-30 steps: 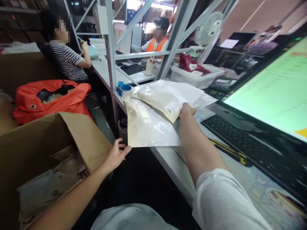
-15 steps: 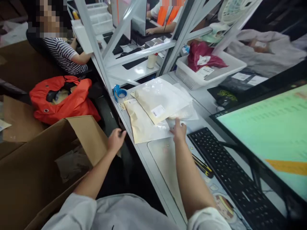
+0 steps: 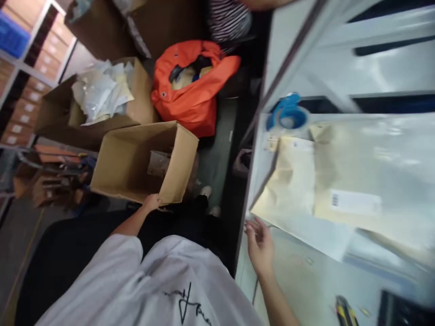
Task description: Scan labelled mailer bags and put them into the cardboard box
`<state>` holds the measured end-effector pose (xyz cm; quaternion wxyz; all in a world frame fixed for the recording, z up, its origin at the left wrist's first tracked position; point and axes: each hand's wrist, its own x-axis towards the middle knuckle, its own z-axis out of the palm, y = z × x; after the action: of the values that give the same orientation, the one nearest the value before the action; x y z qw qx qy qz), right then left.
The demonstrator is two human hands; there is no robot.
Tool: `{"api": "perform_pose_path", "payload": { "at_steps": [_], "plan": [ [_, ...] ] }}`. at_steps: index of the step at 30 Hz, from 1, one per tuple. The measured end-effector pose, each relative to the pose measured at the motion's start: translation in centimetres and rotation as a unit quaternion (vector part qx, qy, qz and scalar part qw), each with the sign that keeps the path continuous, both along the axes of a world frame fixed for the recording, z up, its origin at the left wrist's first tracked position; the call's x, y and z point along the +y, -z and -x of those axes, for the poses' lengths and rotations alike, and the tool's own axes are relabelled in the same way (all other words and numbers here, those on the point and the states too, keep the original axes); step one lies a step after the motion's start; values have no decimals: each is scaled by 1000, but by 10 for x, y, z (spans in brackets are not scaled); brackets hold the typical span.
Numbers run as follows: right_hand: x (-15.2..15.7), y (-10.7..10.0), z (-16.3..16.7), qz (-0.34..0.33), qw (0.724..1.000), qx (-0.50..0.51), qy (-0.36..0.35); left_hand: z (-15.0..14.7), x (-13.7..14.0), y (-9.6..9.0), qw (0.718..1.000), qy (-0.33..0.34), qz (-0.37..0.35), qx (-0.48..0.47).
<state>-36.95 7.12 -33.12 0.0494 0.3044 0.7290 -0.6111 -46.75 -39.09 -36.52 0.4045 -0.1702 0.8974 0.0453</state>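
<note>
My left hand (image 3: pixel 152 202) rests on the near flap edge of an open cardboard box (image 3: pixel 136 160) that stands on the floor at my left. My right hand (image 3: pixel 260 240) hovers over the front edge of the white table (image 3: pixel 306 280), fingers apart and holding nothing, just below the corner of a cream plastic-wrapped packet (image 3: pixel 292 185). A second packet with a white barcode label (image 3: pixel 355 201) lies overlapping it to the right.
A blue tape dispenser (image 3: pixel 288 117) sits at the table's back left. An orange bag (image 3: pixel 193 86) and a second box full of plastic bags (image 3: pixel 98 90) stand on the floor. A striped-shirted person (image 3: pixel 227 18) sits beyond. A yellow-black cutter (image 3: pixel 345 310) and keyboard corner (image 3: pixel 404 310) lie at the lower right.
The view has swung down and to the left. My left hand has moved from the table edge to the box flap. My right hand has drawn back from the packets toward the table's front edge.
</note>
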Motion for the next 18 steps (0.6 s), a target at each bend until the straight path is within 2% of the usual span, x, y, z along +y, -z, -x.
{"api": "perform_pose_path", "payload": {
  "at_steps": [2,5,11,15,18],
  "plan": [
    [11,-2,9,-1,999,-12,-35,-28,-16,-13,1000,-11,10,-21],
    [19,-7,24,-4,997,-23,-78,-52,-4,-16,999,0,8,-44],
    [13,-21,71,-6,985,-21,-172,-41,66,14,997,35,-26,-70],
    [1,-37,125,-30,970,-13,-243,-37,72,18,996,8,-53,-74],
    [-23,-51,181,-59,944,-4,-324,-38,66,16,994,-36,-89,-58]
  ]
}}
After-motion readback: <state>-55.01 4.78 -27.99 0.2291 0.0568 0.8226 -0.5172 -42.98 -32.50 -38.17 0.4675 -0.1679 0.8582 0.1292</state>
